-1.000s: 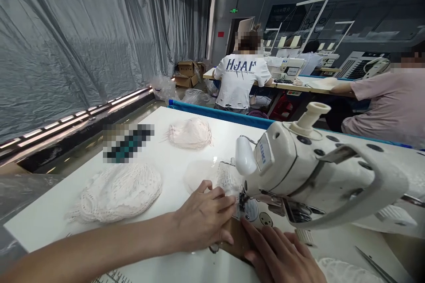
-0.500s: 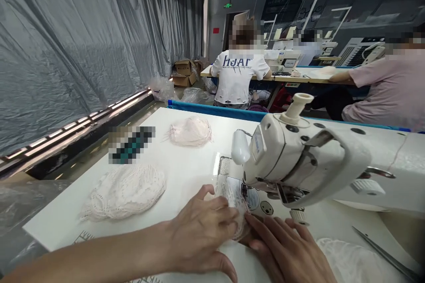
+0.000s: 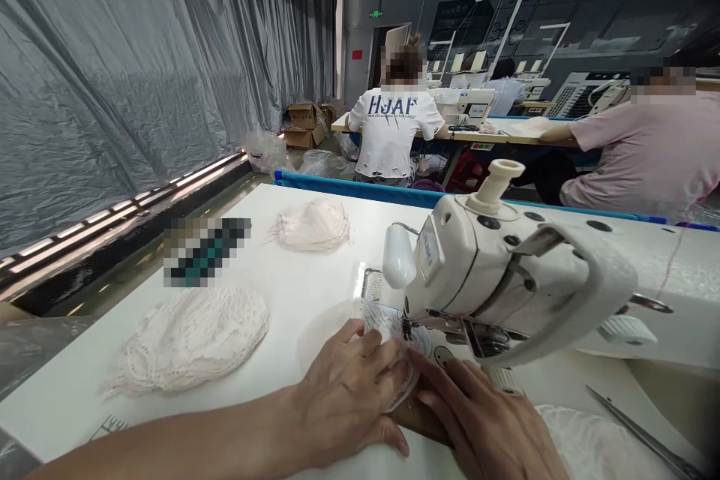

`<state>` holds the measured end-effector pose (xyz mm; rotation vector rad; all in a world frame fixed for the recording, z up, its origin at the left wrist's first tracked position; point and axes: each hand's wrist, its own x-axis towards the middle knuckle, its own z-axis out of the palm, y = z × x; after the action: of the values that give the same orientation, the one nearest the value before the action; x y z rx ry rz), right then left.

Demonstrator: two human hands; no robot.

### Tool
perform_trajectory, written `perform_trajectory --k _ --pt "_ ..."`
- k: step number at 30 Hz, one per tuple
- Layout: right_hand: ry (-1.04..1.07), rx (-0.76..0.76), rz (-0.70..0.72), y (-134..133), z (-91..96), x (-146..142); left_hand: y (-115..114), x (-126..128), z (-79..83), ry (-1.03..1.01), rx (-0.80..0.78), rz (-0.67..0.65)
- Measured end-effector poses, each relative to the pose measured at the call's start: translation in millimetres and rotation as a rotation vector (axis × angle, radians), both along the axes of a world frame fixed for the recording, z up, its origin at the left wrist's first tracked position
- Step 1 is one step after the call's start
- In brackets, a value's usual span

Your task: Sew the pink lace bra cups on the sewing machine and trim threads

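A piece of white lace fabric (image 3: 376, 313) lies beneath the needle area of a white sewing machine (image 3: 450, 262). My left hand (image 3: 357, 390) rests over this lace, its fingers bent down onto it and its thumb out to the side. Close to the needle, my right hand (image 3: 478, 409) holds the near right edge of the lace with its fingertips. The two hands almost meet in front of the presser foot, and part of the fabric is hidden under them.
On the white table, a pile of white lace (image 3: 191, 341) lies left and a pale pink stack (image 3: 313, 225) farther back. Scissors (image 3: 635, 424) and more lace (image 3: 585, 435) are at right. Beyond the blue edge (image 3: 360, 190), people sit at other machines.
The view has shifted slightly, so the table and machine sit a little farther left. The lace under my hands has moved slightly and bunches more beside the left fingers.
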<state>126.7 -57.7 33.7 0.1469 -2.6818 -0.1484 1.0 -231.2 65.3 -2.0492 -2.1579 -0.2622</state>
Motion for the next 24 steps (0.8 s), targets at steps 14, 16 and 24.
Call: perform_trajectory --k 14,16,24 --pt "-0.059 -0.302 0.171 -2 2.6 7 2 2 -12.1 0.062 0.281 -0.093" --pt "-0.046 -0.315 0.174 -3 3.1 6 2 1 -12.5 0.063 0.316 -0.109" --pt "-0.047 -0.299 0.166 -2 0.3 9 1 0 -14.9 0.091 0.259 -0.105"
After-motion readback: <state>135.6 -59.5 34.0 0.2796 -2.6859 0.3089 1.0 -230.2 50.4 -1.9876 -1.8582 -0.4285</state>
